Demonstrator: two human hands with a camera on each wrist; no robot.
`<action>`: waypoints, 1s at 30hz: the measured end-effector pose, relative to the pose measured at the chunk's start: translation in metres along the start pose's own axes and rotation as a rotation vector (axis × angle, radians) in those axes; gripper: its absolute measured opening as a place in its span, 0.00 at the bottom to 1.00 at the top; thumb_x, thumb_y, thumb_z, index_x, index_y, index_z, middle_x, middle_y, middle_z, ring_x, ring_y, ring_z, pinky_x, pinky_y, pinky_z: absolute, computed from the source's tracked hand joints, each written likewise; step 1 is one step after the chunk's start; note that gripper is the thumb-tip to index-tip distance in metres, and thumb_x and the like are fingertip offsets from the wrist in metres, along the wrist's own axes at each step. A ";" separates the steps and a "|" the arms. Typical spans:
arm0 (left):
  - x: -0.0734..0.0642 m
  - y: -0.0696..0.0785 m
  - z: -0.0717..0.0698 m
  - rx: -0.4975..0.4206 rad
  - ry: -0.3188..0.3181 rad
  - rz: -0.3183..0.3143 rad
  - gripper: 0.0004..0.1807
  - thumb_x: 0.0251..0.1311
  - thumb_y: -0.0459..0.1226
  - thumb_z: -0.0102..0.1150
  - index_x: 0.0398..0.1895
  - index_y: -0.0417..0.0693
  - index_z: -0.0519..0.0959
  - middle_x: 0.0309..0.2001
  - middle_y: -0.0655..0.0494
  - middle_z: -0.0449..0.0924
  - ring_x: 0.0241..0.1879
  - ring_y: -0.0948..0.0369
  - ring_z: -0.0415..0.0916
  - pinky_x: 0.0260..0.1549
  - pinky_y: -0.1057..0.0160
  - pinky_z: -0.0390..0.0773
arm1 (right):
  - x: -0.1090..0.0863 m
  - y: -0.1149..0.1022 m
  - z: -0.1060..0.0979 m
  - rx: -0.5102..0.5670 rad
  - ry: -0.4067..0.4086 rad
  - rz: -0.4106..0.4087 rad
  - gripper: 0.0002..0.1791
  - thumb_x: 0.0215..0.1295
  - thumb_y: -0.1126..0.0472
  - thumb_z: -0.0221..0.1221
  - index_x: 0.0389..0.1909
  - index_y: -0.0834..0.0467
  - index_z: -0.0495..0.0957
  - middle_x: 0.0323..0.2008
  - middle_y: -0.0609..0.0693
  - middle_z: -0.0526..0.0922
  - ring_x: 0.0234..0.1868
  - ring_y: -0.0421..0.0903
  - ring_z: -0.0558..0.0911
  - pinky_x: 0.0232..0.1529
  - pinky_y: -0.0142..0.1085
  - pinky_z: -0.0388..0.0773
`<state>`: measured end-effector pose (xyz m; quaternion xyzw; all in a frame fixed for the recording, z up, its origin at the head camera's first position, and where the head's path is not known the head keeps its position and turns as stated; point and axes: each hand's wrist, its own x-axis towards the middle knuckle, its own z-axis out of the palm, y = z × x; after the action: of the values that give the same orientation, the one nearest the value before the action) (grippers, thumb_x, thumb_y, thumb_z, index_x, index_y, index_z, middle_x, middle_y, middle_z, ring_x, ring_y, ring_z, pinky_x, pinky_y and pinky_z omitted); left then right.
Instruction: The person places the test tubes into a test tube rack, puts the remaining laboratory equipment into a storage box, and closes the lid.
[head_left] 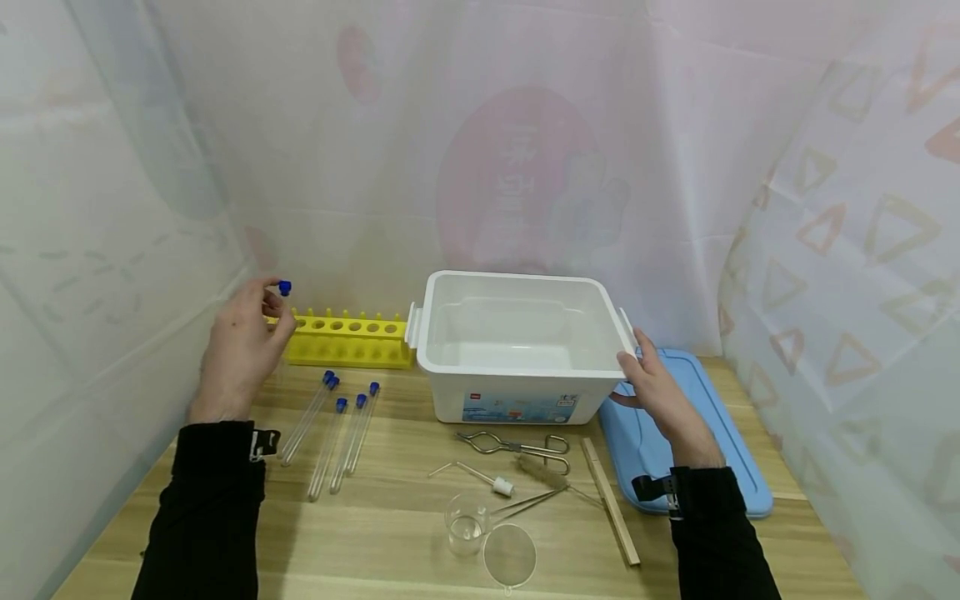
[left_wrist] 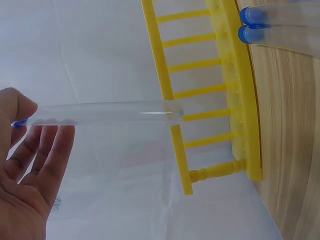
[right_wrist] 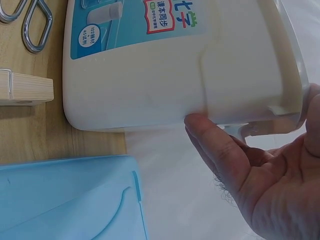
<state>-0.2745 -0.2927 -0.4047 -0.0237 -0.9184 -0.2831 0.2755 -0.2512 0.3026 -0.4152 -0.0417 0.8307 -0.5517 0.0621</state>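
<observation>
In my left hand [head_left: 243, 350] is a clear test tube [left_wrist: 110, 114], pinched near its blue stopper [head_left: 284, 287] by thumb and fingers. Its rounded bottom overlaps the upper rail of the yellow test tube rack [head_left: 352, 348] in the left wrist view. The rack's visible holes hold no tubes in the head view. My right hand [head_left: 663, 396] grips the right end of a white plastic box [head_left: 446, 402], thumb at the rim and fingers below the handle. No lid covers the box, and its inside shows bare. Several more stoppered test tubes [head_left: 322, 454] lie before the rack.
A blue lid [head_left: 716, 433] lies right of the box. In front are metal tongs [head_left: 517, 446], a brush [head_left: 542, 472], a wooden strip [head_left: 611, 500], a bent tube with a white stopper [head_left: 501, 486], tweezers [head_left: 532, 502], a small beaker [head_left: 465, 533] and a round disc [head_left: 510, 554].
</observation>
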 end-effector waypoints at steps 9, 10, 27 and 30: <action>0.001 0.006 0.005 -0.028 0.081 -0.024 0.30 0.92 0.37 0.51 0.90 0.40 0.65 0.67 0.31 0.77 0.68 0.34 0.81 0.62 0.29 0.90 | 0.000 0.000 -0.001 0.001 0.002 0.005 0.47 0.98 0.47 0.39 0.97 0.50 0.19 0.91 0.80 0.53 0.89 0.80 0.65 0.79 0.72 0.80; 0.001 0.006 0.005 -0.040 0.089 -0.026 0.29 0.93 0.37 0.50 0.90 0.41 0.65 0.67 0.31 0.76 0.69 0.34 0.81 0.63 0.29 0.90 | 0.000 0.000 -0.001 0.001 0.002 0.005 0.47 0.98 0.47 0.38 0.97 0.50 0.19 0.91 0.80 0.53 0.89 0.80 0.66 0.78 0.72 0.80; 0.000 -0.008 0.023 -0.201 0.208 -0.003 0.24 0.93 0.36 0.53 0.84 0.49 0.66 0.70 0.36 0.75 0.72 0.43 0.79 0.72 0.34 0.87 | 0.000 0.003 -0.001 0.007 0.004 0.006 0.47 0.98 0.47 0.40 0.98 0.48 0.20 0.93 0.78 0.51 0.89 0.79 0.66 0.79 0.72 0.79; -0.001 -0.009 0.023 -0.199 0.209 -0.012 0.24 0.93 0.37 0.53 0.84 0.49 0.66 0.70 0.36 0.75 0.72 0.42 0.79 0.73 0.37 0.87 | 0.001 0.001 0.000 0.009 0.005 0.008 0.47 0.98 0.48 0.41 0.98 0.48 0.20 0.93 0.77 0.50 0.90 0.78 0.66 0.79 0.72 0.79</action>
<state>-0.2871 -0.2885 -0.4254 -0.0156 -0.8524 -0.3753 0.3639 -0.2522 0.3026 -0.4166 -0.0367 0.8284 -0.5554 0.0623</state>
